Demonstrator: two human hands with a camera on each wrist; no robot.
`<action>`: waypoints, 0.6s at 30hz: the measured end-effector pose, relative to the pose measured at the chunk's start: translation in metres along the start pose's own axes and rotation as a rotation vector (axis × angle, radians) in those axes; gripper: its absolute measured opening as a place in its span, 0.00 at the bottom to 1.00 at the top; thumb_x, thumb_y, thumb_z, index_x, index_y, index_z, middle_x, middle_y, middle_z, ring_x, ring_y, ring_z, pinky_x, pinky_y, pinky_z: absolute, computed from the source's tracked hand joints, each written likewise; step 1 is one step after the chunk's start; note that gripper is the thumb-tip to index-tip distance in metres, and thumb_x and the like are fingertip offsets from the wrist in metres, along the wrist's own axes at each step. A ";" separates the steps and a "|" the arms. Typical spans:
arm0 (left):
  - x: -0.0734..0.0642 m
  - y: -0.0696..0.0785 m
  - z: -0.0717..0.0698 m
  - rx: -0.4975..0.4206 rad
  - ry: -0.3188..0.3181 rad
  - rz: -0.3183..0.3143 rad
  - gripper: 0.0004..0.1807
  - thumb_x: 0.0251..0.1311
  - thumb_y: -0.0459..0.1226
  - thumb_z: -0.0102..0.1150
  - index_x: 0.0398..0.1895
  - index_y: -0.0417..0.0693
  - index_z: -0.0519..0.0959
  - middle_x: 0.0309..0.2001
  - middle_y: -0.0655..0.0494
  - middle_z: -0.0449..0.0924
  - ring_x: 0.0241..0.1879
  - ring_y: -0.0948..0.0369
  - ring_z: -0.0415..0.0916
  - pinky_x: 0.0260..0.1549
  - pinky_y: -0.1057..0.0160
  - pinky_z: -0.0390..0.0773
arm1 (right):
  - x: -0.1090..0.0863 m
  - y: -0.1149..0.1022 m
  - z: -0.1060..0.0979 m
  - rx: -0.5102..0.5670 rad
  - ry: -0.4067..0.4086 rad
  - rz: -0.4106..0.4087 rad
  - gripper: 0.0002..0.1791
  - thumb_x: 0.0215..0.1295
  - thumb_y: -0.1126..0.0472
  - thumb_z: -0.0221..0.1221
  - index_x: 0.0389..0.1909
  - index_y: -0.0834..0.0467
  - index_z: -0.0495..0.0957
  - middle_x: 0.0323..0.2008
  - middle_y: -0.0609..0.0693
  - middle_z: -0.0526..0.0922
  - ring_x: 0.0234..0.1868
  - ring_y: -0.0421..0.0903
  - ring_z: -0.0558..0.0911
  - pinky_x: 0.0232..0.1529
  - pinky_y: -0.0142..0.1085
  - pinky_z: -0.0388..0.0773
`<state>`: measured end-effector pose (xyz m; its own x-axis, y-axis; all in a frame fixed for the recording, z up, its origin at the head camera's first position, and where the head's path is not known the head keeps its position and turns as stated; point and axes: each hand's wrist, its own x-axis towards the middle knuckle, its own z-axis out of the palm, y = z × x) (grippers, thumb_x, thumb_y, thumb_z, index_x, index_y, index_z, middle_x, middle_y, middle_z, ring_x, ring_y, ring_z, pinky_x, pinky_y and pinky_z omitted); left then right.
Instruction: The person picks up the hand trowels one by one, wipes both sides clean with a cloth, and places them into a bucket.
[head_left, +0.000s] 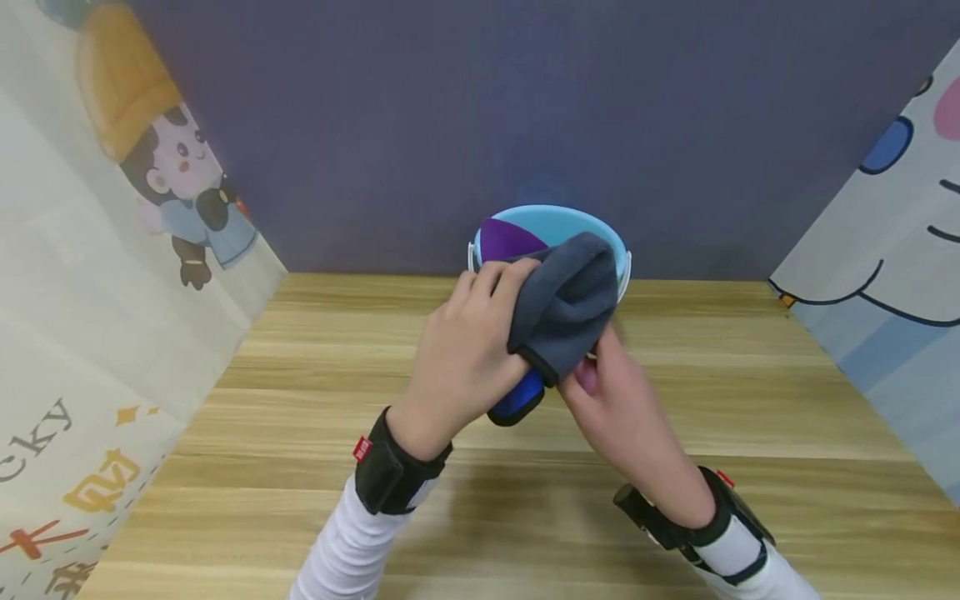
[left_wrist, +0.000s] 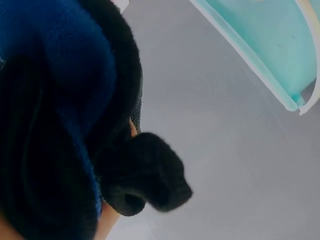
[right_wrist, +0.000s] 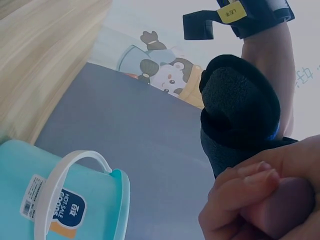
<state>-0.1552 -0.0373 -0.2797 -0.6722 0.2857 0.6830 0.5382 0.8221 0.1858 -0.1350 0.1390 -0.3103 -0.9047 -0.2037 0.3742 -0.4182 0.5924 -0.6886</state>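
A cloth point(head_left: 566, 304), dark grey with a black edge and a blue side, is bunched up in front of the bucket. My left hand point(head_left: 468, 342) grips it from the left, and a blue fold hangs below the palm. On the lower right, my right hand point(head_left: 622, 404) is up against the cloth. Its fingers curl round a mauve, rounded thing point(right_wrist: 287, 207), mostly hidden by hand and cloth, so its kind cannot be told. Bunched cloth point(left_wrist: 75, 65) fills the left side of the left wrist view.
Behind the cloth, a light blue bucket point(head_left: 551, 218) with a white handle point(right_wrist: 52, 185) stands by the dark back panel point(head_left: 525, 108). Something purple point(head_left: 506, 239) sticks up inside it. The wooden table point(head_left: 300, 400) has printed sheets point(head_left: 90, 275) along its sides.
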 end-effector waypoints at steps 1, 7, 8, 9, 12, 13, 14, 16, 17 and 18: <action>0.000 -0.001 0.000 -0.002 0.002 -0.004 0.32 0.57 0.39 0.67 0.66 0.53 0.71 0.52 0.53 0.80 0.40 0.55 0.76 0.32 0.55 0.85 | 0.000 0.000 0.001 0.001 0.001 -0.003 0.28 0.75 0.59 0.57 0.72 0.55 0.61 0.58 0.57 0.80 0.48 0.50 0.83 0.49 0.46 0.83; 0.000 -0.003 0.000 -0.003 0.004 -0.026 0.31 0.58 0.40 0.67 0.66 0.52 0.71 0.53 0.52 0.80 0.41 0.54 0.76 0.32 0.53 0.86 | -0.002 0.000 0.001 -0.001 -0.012 0.009 0.26 0.74 0.61 0.57 0.70 0.56 0.64 0.60 0.57 0.81 0.51 0.51 0.83 0.50 0.49 0.82; 0.000 -0.003 0.000 0.001 0.004 -0.030 0.32 0.57 0.40 0.68 0.66 0.52 0.71 0.53 0.52 0.80 0.41 0.54 0.76 0.32 0.52 0.86 | -0.002 -0.001 0.001 -0.008 -0.017 0.013 0.25 0.74 0.61 0.56 0.69 0.56 0.64 0.59 0.57 0.81 0.49 0.50 0.83 0.48 0.48 0.81; 0.000 -0.004 -0.001 0.004 0.004 -0.034 0.32 0.57 0.40 0.68 0.66 0.52 0.71 0.53 0.52 0.80 0.41 0.53 0.76 0.32 0.52 0.86 | -0.002 -0.002 0.001 -0.014 -0.022 0.017 0.25 0.73 0.62 0.56 0.68 0.57 0.65 0.57 0.56 0.82 0.47 0.50 0.82 0.47 0.46 0.81; 0.001 -0.004 -0.002 0.008 0.011 -0.040 0.33 0.57 0.41 0.69 0.67 0.52 0.70 0.54 0.51 0.80 0.41 0.52 0.76 0.31 0.51 0.86 | -0.003 -0.004 0.000 -0.023 -0.033 0.028 0.23 0.73 0.62 0.55 0.66 0.58 0.66 0.54 0.56 0.82 0.43 0.49 0.80 0.43 0.44 0.79; 0.001 -0.005 -0.002 0.007 0.014 -0.041 0.33 0.57 0.41 0.69 0.67 0.52 0.70 0.54 0.51 0.79 0.41 0.52 0.76 0.31 0.50 0.86 | -0.004 -0.004 0.001 -0.023 -0.033 0.030 0.23 0.73 0.62 0.55 0.66 0.59 0.66 0.54 0.56 0.82 0.43 0.49 0.80 0.44 0.44 0.79; 0.001 -0.005 -0.003 0.007 0.018 -0.043 0.33 0.57 0.41 0.69 0.67 0.52 0.70 0.54 0.51 0.79 0.41 0.52 0.76 0.31 0.50 0.86 | -0.004 -0.004 0.001 -0.026 -0.031 0.030 0.22 0.73 0.62 0.56 0.65 0.59 0.67 0.54 0.57 0.82 0.43 0.49 0.80 0.44 0.44 0.80; 0.001 -0.006 -0.004 0.008 0.028 -0.046 0.33 0.57 0.42 0.69 0.67 0.52 0.70 0.54 0.51 0.79 0.41 0.52 0.76 0.30 0.49 0.86 | -0.005 -0.004 0.001 -0.028 -0.025 0.026 0.23 0.72 0.62 0.56 0.65 0.59 0.67 0.54 0.57 0.82 0.44 0.50 0.81 0.45 0.46 0.81; 0.001 -0.006 -0.004 0.007 0.032 -0.048 0.34 0.57 0.41 0.69 0.67 0.52 0.70 0.54 0.51 0.79 0.41 0.51 0.76 0.30 0.49 0.86 | -0.005 -0.004 0.001 -0.026 -0.023 0.022 0.22 0.72 0.62 0.57 0.65 0.59 0.67 0.54 0.57 0.82 0.45 0.50 0.82 0.45 0.46 0.81; 0.002 -0.007 -0.004 0.007 0.036 -0.051 0.34 0.56 0.41 0.69 0.67 0.52 0.70 0.54 0.51 0.79 0.41 0.51 0.76 0.30 0.48 0.86 | -0.005 -0.004 0.001 -0.024 -0.022 0.016 0.23 0.72 0.62 0.57 0.65 0.59 0.67 0.55 0.57 0.82 0.46 0.51 0.82 0.46 0.46 0.82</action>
<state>-0.1579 -0.0449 -0.2768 -0.6795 0.2256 0.6981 0.5001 0.8386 0.2158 -0.1290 0.1364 -0.3097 -0.9129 -0.2108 0.3494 -0.4018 0.6140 -0.6794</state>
